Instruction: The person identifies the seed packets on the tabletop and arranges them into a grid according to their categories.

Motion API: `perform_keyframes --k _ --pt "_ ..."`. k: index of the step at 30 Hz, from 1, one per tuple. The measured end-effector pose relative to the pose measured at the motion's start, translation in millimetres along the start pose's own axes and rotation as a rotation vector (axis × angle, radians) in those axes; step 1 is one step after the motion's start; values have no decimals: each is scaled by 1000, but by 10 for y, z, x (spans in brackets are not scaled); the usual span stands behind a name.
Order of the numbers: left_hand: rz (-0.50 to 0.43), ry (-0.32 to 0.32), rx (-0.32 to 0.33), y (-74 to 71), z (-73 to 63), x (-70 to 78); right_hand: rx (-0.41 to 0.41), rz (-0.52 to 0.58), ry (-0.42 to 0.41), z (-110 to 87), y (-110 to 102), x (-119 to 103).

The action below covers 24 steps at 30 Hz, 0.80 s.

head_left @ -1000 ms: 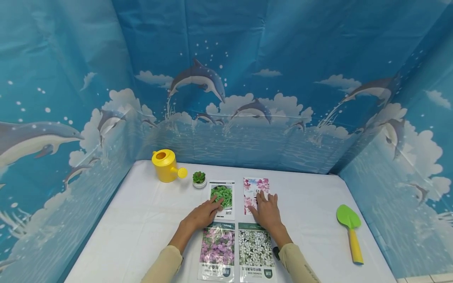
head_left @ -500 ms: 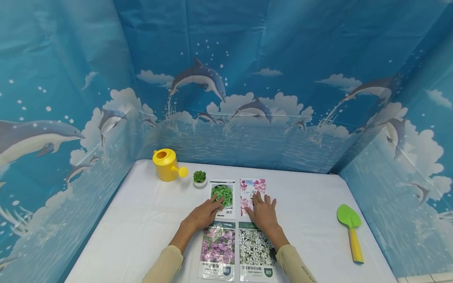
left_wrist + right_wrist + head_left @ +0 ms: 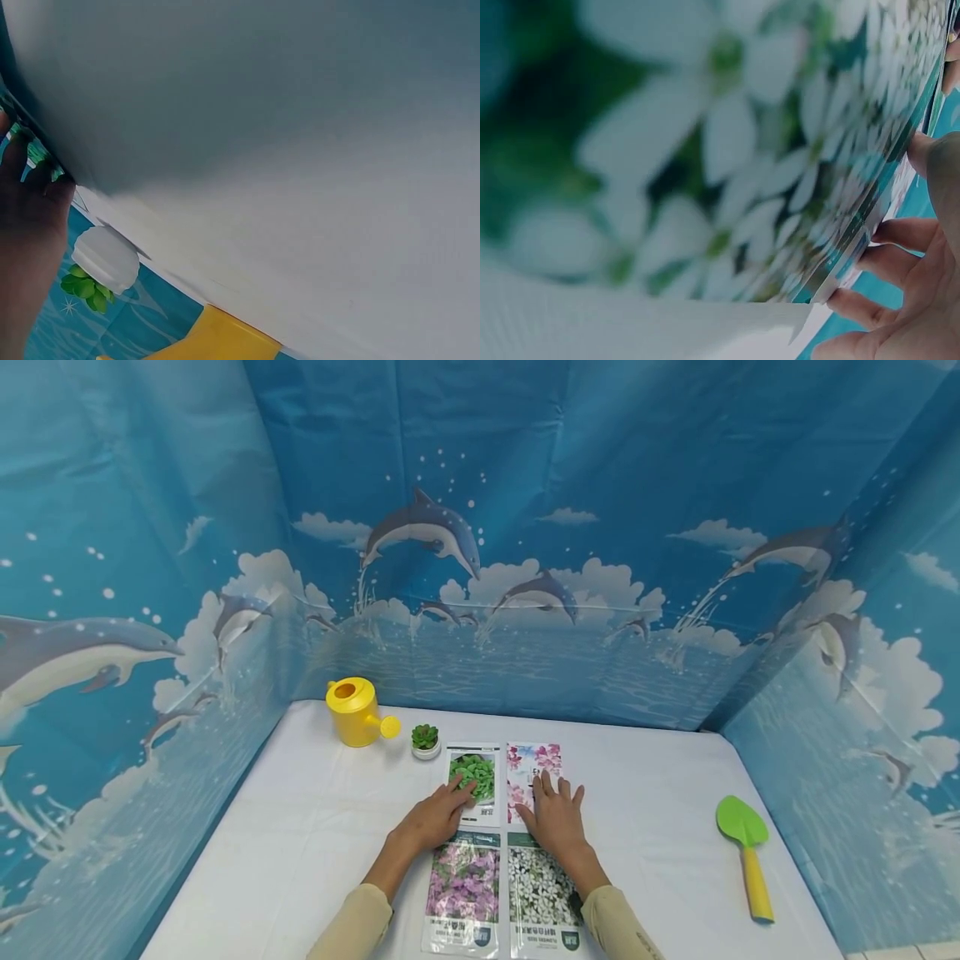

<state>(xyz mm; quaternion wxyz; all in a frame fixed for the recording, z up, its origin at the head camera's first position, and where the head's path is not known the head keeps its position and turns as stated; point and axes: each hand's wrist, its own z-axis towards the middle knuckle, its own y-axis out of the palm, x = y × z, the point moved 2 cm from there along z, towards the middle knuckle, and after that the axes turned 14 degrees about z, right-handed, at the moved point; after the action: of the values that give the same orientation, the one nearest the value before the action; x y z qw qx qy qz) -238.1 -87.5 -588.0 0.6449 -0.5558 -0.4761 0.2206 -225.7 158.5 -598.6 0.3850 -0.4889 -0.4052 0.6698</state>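
Four flat packets would exceed a plain count, so several seed packets lie in two rows on the white table. My left hand [image 3: 437,817] rests with extended fingers on the green-leaf seed packet [image 3: 480,774] at the back left. On the pink-blossom packet [image 3: 522,764], back right, lies my right hand [image 3: 558,820], its fingers spread. In front are the purple-flower seed packet [image 3: 463,883] and the white-flower seed packet [image 3: 538,885], the latter partly under the right forearm. The right wrist view shows the white-flower packet [image 3: 727,150] up close, with the right hand [image 3: 922,277] beyond it.
A yellow watering can [image 3: 354,714] and a small potted succulent [image 3: 425,741] stand at the back left of the table [image 3: 300,843]. On the right lies a green trowel [image 3: 744,835] with a yellow handle. Blue dolphin-print curtains [image 3: 480,668] enclose the sides and back.
My right hand has slid the pink-blossom packet left, closer to the green-leaf packet, and slightly toward me. The left hand stays on its packet.
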Motion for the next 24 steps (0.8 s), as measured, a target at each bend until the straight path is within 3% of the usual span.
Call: perform_keyframes --k 24 --pt "40 19 45 27 2 78 55 -1 20 -12 9 -17"
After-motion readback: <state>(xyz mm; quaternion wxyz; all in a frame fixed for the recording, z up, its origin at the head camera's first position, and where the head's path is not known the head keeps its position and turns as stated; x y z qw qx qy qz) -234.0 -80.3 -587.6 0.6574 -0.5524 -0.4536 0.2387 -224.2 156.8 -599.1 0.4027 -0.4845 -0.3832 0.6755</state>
